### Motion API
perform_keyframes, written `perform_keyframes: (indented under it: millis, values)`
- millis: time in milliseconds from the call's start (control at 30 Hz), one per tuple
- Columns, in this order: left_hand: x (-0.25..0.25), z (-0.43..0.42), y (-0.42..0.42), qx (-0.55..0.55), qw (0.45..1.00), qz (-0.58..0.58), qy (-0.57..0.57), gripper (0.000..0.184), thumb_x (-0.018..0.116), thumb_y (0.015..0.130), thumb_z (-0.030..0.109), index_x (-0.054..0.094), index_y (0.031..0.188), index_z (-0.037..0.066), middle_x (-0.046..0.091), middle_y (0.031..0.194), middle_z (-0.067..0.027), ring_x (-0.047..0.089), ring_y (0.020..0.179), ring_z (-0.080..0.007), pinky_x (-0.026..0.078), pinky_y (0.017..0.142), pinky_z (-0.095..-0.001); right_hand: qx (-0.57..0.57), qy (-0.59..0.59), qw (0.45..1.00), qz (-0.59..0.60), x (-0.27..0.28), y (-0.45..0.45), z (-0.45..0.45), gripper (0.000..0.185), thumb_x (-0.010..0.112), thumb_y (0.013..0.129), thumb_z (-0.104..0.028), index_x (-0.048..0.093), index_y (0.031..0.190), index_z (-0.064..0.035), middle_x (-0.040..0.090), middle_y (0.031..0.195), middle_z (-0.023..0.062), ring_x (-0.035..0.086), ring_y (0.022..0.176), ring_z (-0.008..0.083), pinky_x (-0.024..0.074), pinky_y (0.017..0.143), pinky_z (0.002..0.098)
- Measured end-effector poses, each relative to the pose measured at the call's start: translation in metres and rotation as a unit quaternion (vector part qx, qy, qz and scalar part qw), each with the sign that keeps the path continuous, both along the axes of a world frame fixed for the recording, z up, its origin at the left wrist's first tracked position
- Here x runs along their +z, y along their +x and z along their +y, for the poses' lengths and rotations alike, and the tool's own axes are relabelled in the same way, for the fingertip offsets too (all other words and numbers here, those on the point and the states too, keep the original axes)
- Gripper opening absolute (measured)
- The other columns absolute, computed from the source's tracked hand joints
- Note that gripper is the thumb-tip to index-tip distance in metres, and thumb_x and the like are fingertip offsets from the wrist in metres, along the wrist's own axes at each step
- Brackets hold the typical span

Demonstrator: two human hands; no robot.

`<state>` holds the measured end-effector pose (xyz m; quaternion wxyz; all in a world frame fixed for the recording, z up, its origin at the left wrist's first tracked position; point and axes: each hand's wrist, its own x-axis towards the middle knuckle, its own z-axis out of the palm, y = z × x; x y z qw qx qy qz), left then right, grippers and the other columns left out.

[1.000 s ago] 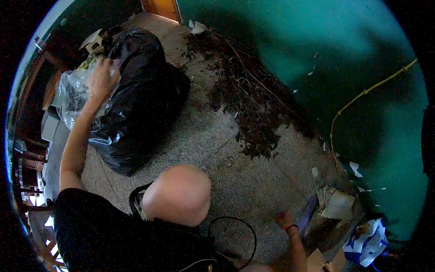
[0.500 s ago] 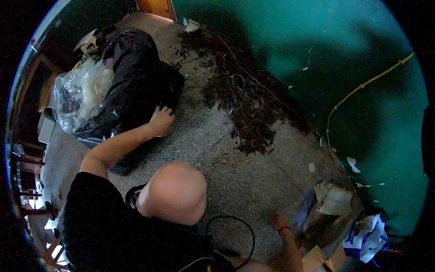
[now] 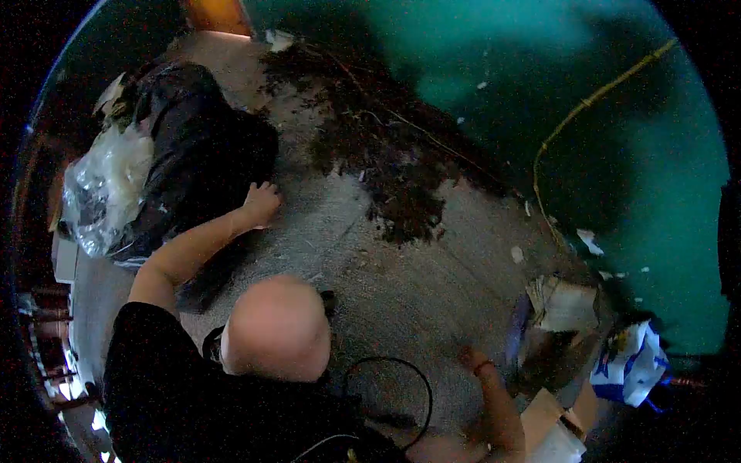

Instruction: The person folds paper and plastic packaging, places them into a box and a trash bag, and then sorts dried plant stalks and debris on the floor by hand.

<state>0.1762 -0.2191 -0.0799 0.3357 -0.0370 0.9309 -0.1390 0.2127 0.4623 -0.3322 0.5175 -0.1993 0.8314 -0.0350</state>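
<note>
- Left hand (image 3: 262, 204): right up against the side of a big, bulging black plastic bag (image 3: 204, 139) in the view, fingers loosely apart and nothing visible in them. Can't tell if they're actually touching the plastic.
- That bag sits on the grey speckled floor (image 3: 463, 270), mostly left of the left hand and a bit beyond it.
- A crumpled sheet of clear, shiny plastic (image 3: 112, 185) lies against the bag's far left side, well over to the left of the left hand.
- Right hand (image 3: 471, 359): low down near the floor, thin dark reddish band (image 3: 484, 367) on the wrist. Too dim and blurry to tell whether the fingers are curled or spread.
- Just right of the right hand there's a narrow purple strip (image 3: 519, 328), then a worn, off-white paper bundle (image 3: 570, 305).
- Further right of that hand: a crumpled white-and-blue plastic bag (image 3: 633, 363). Nearer the body, a brown cardboard box with its flaps up (image 3: 542, 413).
- Between the hands, closer to the body: a bare knee (image 3: 278, 328) and a loop of thin black cable (image 3: 429, 390).
- Beyond both hands, a dark, scraggly heap of dried plant stuff (image 3: 401, 174) spreads along the blue-green wall (image 3: 494, 38).
</note>
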Motion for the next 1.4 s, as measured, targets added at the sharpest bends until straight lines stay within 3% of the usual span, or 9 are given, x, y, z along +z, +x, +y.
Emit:
perform_keyframes:
  millis: [500, 733, 800, 900, 1067, 1133, 1267, 1333, 1400]
  values:
    - [-0.028, 0.154, -0.158, -0.482, 0.861, -0.067, 0.15, 0.019, 0.057, 0.07, 0.021, 0.06, 0.072, 0.003, 0.056, 0.075, -0.0164, 0.056, 0.072, -0.0295, 0.046, 0.056, -0.0423, -0.125, 0.007, 0.956, 0.264, 0.136, -0.019, -0.068, 0.021, 0.051, 0.076, -0.017, 0.057, 0.086, -0.0006, 0.058, 0.079, 0.0189, 0.057, 0.071, 0.0309, 0.0457, 0.063, 0.0405]
    - [-0.123, 0.208, -0.139, -0.419, 0.872, -0.208, 0.14, 0.017, 0.058, 0.068, 0.015, 0.06, 0.078, 0.002, 0.058, 0.077, -0.0139, 0.057, 0.074, -0.0284, 0.046, 0.057, -0.0423, -0.129, 0.099, 0.977, 0.139, 0.144, -0.007, -0.071, 0.019, 0.05, 0.075, -0.016, 0.058, 0.083, -0.0002, 0.059, 0.076, 0.0171, 0.058, 0.07, 0.0309, 0.0466, 0.063, 0.0411]
    - [-0.195, 0.186, -0.143, -0.64, 0.723, -0.107, 0.237, 0.018, 0.056, 0.069, 0.014, 0.058, 0.083, 0.002, 0.058, 0.077, -0.0135, 0.057, 0.072, -0.0296, 0.045, 0.056, -0.0426, -0.132, 0.106, 0.976, 0.134, 0.09, -0.003, -0.05, 0.02, 0.05, 0.076, -0.017, 0.058, 0.082, 0.0, 0.059, 0.074, 0.0163, 0.058, 0.069, 0.0299, 0.0468, 0.063, 0.0406]
    - [-0.179, 0.205, -0.135, -0.409, 0.848, -0.172, 0.289, 0.021, 0.058, 0.07, 0.016, 0.056, 0.085, 0.001, 0.057, 0.079, -0.015, 0.056, 0.073, -0.0314, 0.044, 0.057, -0.0429, -0.152, 0.178, 0.924, 0.302, 0.099, -0.031, -0.049, 0.025, 0.054, 0.074, -0.024, 0.058, 0.088, -0.0028, 0.053, 0.093, 0.0158, 0.049, 0.088, 0.0287, 0.0445, 0.072, 0.0388]
    - [-0.092, 0.227, -0.132, -0.404, 0.803, -0.158, 0.409, 0.02, 0.055, 0.074, 0.015, 0.053, 0.084, -0.001, 0.054, 0.072, -0.0167, 0.054, 0.071, -0.0333, 0.043, 0.06, -0.0425, -0.224, 0.218, 0.826, 0.469, 0.119, -0.09, -0.039, 0.037, 0.06, 0.07, -0.032, 0.057, 0.096, -0.006, 0.041, 0.12, 0.0149, 0.035, 0.113, 0.0288, 0.0398, 0.085, 0.0378]
    - [-0.073, 0.231, -0.117, -0.395, 0.791, -0.14, 0.446, 0.019, 0.053, 0.076, 0.014, 0.051, 0.086, -0.002, 0.053, 0.072, -0.0169, 0.053, 0.071, -0.0334, 0.043, 0.061, -0.0421, -0.155, 0.237, 0.931, 0.231, 0.161, -0.102, -0.058, 0.043, 0.062, 0.069, -0.03, 0.054, 0.103, -0.0054, 0.035, 0.124, 0.0162, 0.033, 0.114, 0.0323, 0.0362, 0.089, 0.0426]
    - [-0.063, 0.242, -0.105, -0.119, 0.926, -0.135, 0.333, 0.023, 0.052, 0.076, 0.011, 0.048, 0.095, 0.0, 0.051, 0.089, -0.0178, 0.052, 0.083, -0.0312, 0.043, 0.065, -0.0419, -0.232, 0.137, 0.895, 0.357, 0.157, -0.068, -0.066, 0.044, 0.06, 0.069, -0.026, 0.051, 0.105, -0.0023, 0.036, 0.122, 0.0197, 0.032, 0.114, 0.0353, 0.0333, 0.09, 0.0449]
    - [-0.076, 0.22, -0.099, -0.367, 0.851, 0.17, 0.334, 0.029, 0.053, 0.074, 0.009, 0.046, 0.1, -0.002, 0.047, 0.101, -0.0193, 0.05, 0.088, -0.033, 0.043, 0.069, -0.0423, -0.201, 0.078, 0.867, 0.45, 0.164, -0.049, -0.072, 0.043, 0.059, 0.068, -0.022, 0.051, 0.105, -0.0011, 0.037, 0.121, 0.0208, 0.034, 0.112, 0.0363, 0.0341, 0.088, 0.0442]
    - [-0.071, 0.204, -0.097, -0.275, 0.888, 0.259, 0.263, 0.038, 0.052, 0.074, 0.008, 0.043, 0.109, -0.003, 0.037, 0.115, -0.0227, 0.043, 0.098, -0.0374, 0.041, 0.078, -0.0459, -0.137, 0.027, 0.868, 0.477, 0.157, -0.038, -0.072, 0.04, 0.058, 0.068, -0.018, 0.051, 0.104, -0.0012, 0.041, 0.115, 0.0211, 0.038, 0.107, 0.0349, 0.0365, 0.085, 0.0423]
